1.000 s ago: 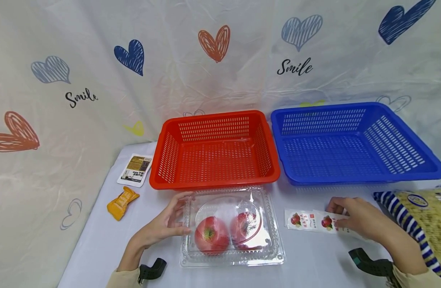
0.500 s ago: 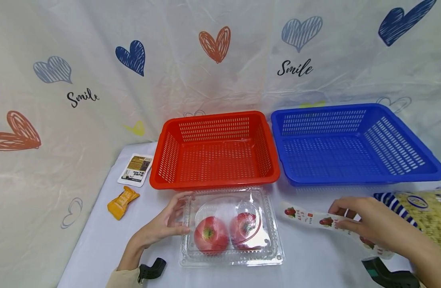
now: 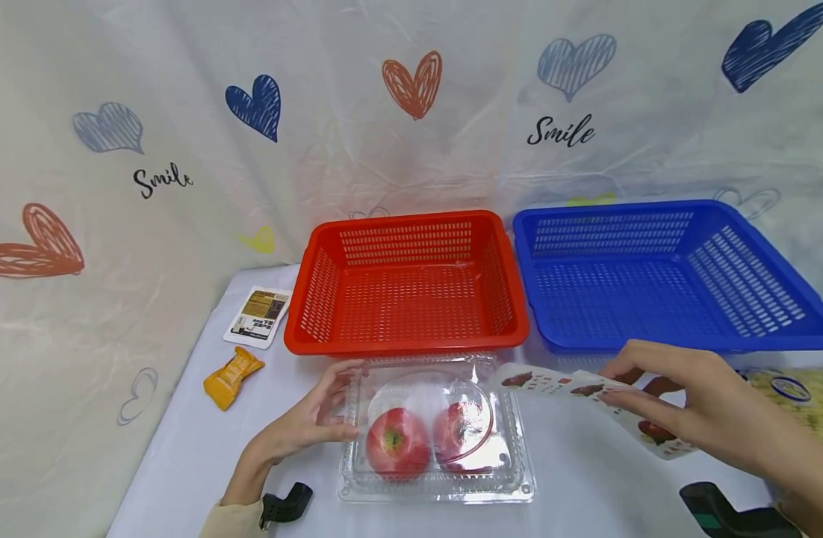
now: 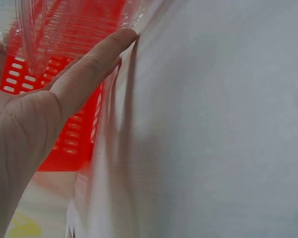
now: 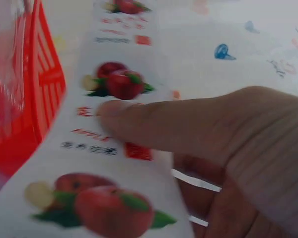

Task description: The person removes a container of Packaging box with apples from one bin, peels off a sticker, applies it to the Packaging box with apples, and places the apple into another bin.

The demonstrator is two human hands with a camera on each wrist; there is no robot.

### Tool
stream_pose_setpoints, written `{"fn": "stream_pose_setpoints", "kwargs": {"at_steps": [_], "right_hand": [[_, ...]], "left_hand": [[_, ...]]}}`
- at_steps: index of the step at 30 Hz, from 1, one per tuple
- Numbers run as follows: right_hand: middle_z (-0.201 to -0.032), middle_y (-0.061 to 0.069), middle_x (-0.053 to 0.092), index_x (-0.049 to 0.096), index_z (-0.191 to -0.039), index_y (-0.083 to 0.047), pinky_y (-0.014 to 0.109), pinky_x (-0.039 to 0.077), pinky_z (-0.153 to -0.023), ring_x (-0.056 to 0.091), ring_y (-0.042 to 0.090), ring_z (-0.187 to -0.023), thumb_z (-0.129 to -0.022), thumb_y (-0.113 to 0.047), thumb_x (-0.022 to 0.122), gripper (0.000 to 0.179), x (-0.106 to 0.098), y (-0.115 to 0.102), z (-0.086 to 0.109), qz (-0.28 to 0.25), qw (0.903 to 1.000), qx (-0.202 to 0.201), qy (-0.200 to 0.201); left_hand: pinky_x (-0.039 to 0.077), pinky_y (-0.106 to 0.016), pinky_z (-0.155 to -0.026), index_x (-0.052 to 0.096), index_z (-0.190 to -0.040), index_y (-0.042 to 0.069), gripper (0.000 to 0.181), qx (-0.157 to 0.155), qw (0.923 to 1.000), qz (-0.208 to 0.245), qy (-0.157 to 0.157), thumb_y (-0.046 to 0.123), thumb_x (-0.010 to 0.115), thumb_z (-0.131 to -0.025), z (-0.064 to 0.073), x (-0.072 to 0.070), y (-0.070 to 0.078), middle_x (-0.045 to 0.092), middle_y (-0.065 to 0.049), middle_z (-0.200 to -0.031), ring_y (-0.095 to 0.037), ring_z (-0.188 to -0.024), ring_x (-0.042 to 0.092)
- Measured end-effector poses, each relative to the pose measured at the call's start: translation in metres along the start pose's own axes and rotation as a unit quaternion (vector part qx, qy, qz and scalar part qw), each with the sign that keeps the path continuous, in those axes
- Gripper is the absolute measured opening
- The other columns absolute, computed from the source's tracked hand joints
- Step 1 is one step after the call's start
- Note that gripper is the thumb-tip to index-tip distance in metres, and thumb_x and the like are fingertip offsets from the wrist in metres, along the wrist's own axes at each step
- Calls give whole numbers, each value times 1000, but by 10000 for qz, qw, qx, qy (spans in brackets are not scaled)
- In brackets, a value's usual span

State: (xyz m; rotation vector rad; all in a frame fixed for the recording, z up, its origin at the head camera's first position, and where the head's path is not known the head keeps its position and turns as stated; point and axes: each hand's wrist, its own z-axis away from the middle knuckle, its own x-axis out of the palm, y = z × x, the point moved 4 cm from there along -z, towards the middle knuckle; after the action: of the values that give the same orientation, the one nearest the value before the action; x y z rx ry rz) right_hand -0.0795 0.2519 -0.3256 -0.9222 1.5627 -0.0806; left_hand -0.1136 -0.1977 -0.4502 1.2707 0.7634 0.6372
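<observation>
A clear plastic clamshell box (image 3: 445,489), lid down, holds two red apples (image 3: 397,444). At its left side is my left hand (image 3: 311,418), fingers spread and fairly straight, the tips touching the box's edge. In the left wrist view the thumb (image 4: 97,69) reaches past the clear plastic. My right hand (image 3: 680,396) pinches a strip of apple labels (image 3: 626,407) between thumb and fingers, raised above the table. The strip's left end overlaps the box's right edge in the head view. Printed apples and red writing show on the strip (image 5: 114,198) in the right wrist view.
Behind the box stands a red basket (image 3: 405,347), with a blue basket (image 3: 680,345) to its right. An orange wrapped snack (image 3: 233,378) and a white packet (image 3: 258,317) lie at the left. A yellowish bag (image 3: 797,400) lies at the far right, partly behind the right hand.
My right hand has lifted the label strip off the table and moved it left toward the box. The left hand keeps its place at the box's side. The head view has shifted slightly.
</observation>
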Motion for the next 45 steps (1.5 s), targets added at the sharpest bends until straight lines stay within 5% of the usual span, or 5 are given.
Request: {"fn": "stream_pose_setpoints", "kwargs": {"at_steps": [12,21,33,39,45], "right_hand": [[-108,-4,72,72,-111,-12,26,62,-74,71,8,-98,-89,2,80,27,20,-33,-43,-1781,9809,442,642],[-121,2,72,66,-117,-3,35,64,-78,73,16,-106,-97,-8,75,23,38,-47,-71,-3521,9243,1274,733],[-125,16,65,59,-121,4,31,62,-85,74,17,-103,-99,-10,73,30,55,-55,-90,-3959,9030,1496,736],[-124,15,66,59,-121,3,33,62,-86,75,18,-101,-99,-10,72,29,62,-54,-99,-4090,8967,1526,728],[-118,9,70,61,-119,2,35,62,-87,74,19,-101,-99,-10,73,26,69,-55,-110,-4290,8872,1497,799]], "left_hand": [[43,-64,-112,25,-160,22,87,-63,9999,112,-36,19,78,-92,-1,1,-1,23,-18,-164,-49,-150,24],[47,-59,-110,26,-160,26,85,-266,9995,-117,-139,20,77,-93,2,-6,1,21,-13,-166,-51,-150,24],[60,-42,-94,35,-161,30,80,-954,9770,-1886,-297,39,78,-94,14,-11,72,50,-14,-150,-32,-125,60],[60,-39,-95,52,-147,18,58,214,9605,-2736,466,39,75,-98,-2,-6,130,60,-2,-142,-22,-121,66],[58,-37,-98,45,-153,14,66,1996,9542,-1800,1313,7,76,-95,-40,15,162,59,-5,-140,-22,-126,62]]}}
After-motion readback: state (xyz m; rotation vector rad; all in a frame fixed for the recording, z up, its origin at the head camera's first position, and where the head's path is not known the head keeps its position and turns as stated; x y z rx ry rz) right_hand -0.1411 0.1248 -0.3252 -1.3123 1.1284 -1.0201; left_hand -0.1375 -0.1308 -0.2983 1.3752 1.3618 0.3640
